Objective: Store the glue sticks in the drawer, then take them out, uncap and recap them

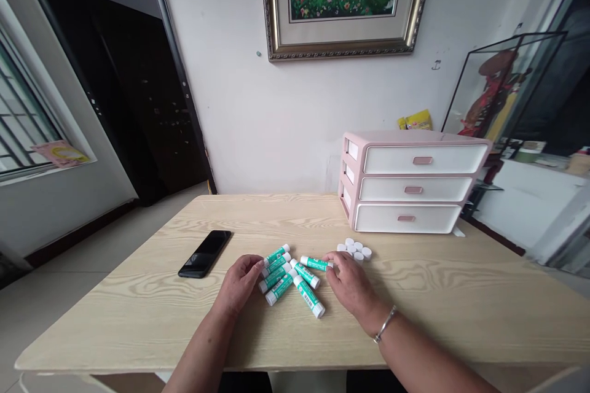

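Observation:
Several green-and-white glue sticks lie in a loose group on the table in front of me. On the group's left side, my left hand rests with curled fingers, thumb and forefinger at the lower end of the uppermost left glue stick. My right hand, with a silver bracelet on its wrist, has its fingertips closed around the right end of another glue stick. Just beyond that hand sits a cluster of small white caps, partly hidden by its fingers.
A black phone lies flat on the wooden table, left of the hands. At the back right stands a pink-and-white drawer unit, with a yellow packet behind its top. A framed picture hangs on the wall.

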{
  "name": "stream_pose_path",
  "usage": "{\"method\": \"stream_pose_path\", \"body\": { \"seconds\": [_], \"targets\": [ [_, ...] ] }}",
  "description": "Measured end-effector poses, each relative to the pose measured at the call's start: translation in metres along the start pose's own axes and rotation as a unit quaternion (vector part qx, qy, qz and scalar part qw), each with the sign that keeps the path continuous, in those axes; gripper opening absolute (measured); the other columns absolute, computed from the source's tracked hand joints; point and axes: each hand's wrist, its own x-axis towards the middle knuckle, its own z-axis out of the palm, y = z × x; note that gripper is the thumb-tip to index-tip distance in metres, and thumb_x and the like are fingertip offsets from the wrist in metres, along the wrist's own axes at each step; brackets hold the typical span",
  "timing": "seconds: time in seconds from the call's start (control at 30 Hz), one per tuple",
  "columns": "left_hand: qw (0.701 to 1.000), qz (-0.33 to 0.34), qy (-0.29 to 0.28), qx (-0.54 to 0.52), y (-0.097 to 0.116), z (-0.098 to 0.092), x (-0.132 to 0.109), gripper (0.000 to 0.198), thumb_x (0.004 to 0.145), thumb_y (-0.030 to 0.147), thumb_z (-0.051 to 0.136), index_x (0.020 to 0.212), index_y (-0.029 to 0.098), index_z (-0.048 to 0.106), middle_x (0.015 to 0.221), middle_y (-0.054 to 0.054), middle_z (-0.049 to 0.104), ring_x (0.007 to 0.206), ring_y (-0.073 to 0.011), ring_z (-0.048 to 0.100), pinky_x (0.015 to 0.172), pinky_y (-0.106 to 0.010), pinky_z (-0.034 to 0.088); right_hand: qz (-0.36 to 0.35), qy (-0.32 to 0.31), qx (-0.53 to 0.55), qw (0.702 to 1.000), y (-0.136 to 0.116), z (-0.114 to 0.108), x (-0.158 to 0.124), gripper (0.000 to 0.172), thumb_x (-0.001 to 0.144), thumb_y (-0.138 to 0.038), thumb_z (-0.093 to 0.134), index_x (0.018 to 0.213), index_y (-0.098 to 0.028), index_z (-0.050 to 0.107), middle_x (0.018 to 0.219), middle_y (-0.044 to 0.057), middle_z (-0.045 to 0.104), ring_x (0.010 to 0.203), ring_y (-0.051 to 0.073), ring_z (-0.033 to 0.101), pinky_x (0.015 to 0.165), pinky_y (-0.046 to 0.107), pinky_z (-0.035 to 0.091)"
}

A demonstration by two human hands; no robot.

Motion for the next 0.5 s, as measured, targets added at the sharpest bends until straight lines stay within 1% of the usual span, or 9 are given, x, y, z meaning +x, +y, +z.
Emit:
{"method": "stream_pose_path", "body": {
  "seconds": [0.07,0.17,0.23,0.3,0.37,0.4,0.47,0.5],
  "targets": [
    [1.0,0.0,0.004,-0.001,0.002,-0.002,-0.001,0.044,0.08,0.057,0.06,0.094,0.018,0.074,0.094,-0.008,0.077,0.092,-0.0269,0.071,0.085,-0.036,0.053,0.0,0.02,0.018,1.0,0.001,-0.001,-0.001,0.024,0.088,-0.012,0.048,0.104,-0.018,0.065,0.103,0.009,0.069,0.103,0.023,0.061,0.094,0.037,0.046],
    [0.999,-0.01,0.033,-0.022,0.003,-0.007,0.0,0.045,0.081,0.058,0.06,0.095,0.018,0.074,0.097,-0.008,0.076,0.097,-0.0281,0.069,0.089,-0.038,0.051,0.017,0.048,0.062,0.997,-0.001,-0.003,0.001,0.024,0.088,-0.017,0.05,0.106,-0.018,0.065,0.105,0.009,0.069,0.101,0.023,0.062,0.09,0.038,0.048],
    [0.997,-0.014,0.053,-0.054,0.004,-0.011,0.004,0.044,0.081,0.058,0.062,0.096,0.018,0.074,0.101,-0.009,0.076,0.102,-0.0288,0.067,0.093,-0.038,0.049,0.046,0.056,0.102,0.992,-0.007,-0.005,0.007,0.023,0.087,-0.022,0.053,0.105,-0.019,0.066,0.106,0.009,0.07,0.092,0.022,0.063,0.084,0.037,0.049],
    [0.995,-0.003,0.043,-0.095,0.008,-0.014,0.009,0.043,0.082,0.057,0.064,0.097,0.018,0.074,0.104,-0.009,0.075,0.107,-0.0288,0.065,0.095,-0.038,0.048,0.087,0.049,0.163,0.982,-0.018,-0.007,0.016,0.021,0.087,-0.028,0.055,0.101,-0.02,0.067,0.103,0.008,0.071,0.081,0.02,0.062,0.077,0.035,0.049],
    [0.989,0.013,0.014,-0.146,0.018,-0.014,0.015,0.04,0.083,0.055,0.066,0.098,0.018,0.073,0.106,-0.01,0.074,0.108,-0.0281,0.065,0.095,-0.037,0.048,0.122,0.032,0.248,0.961,-0.032,-0.011,0.029,0.021,0.086,-0.035,0.059,0.097,-0.02,0.068,0.097,0.007,0.071,0.075,0.019,0.06,0.072,0.033,0.048],
    [0.984,0.02,-0.003,-0.175,0.025,-0.014,0.018,0.038,0.083,0.053,0.067,0.098,0.018,0.073,0.105,-0.01,0.074,0.107,-0.0276,0.065,0.095,-0.037,0.049,0.132,0.022,0.298,0.945,-0.04,-0.013,0.036,0.021,0.085,-0.037,0.062,0.095,-0.02,0.067,0.094,0.007,0.071,0.076,0.019,0.061,0.072,0.032,0.048],
    [0.969,0.03,-0.036,-0.242,0.041,-0.013,0.024,0.035,0.083,0.048,0.07,0.097,0.016,0.073,0.102,-0.011,0.074,0.102,-0.0268,0.066,0.093,-0.038,0.05,0.138,-0.005,0.403,0.904,-0.054,-0.018,0.052,0.023,0.082,-0.039,0.067,0.093,-0.019,0.067,0.088,0.005,0.07,0.08,0.019,0.062,0.072,0.03,0.047],
    [0.957,0.033,-0.058,-0.282,0.049,-0.012,0.026,0.034,0.083,0.046,0.072,0.096,0.015,0.073,0.1,-0.012,0.074,0.099,-0.0263,0.067,0.092,-0.039,0.05,0.138,-0.021,0.456,0.879,-0.059,-0.021,0.059,0.023,0.081,-0.039,0.069,0.093,-0.019,0.066,0.087,0.005,0.07,0.082,0.019,0.062,0.071,0.029,0.046]
  ]
}}
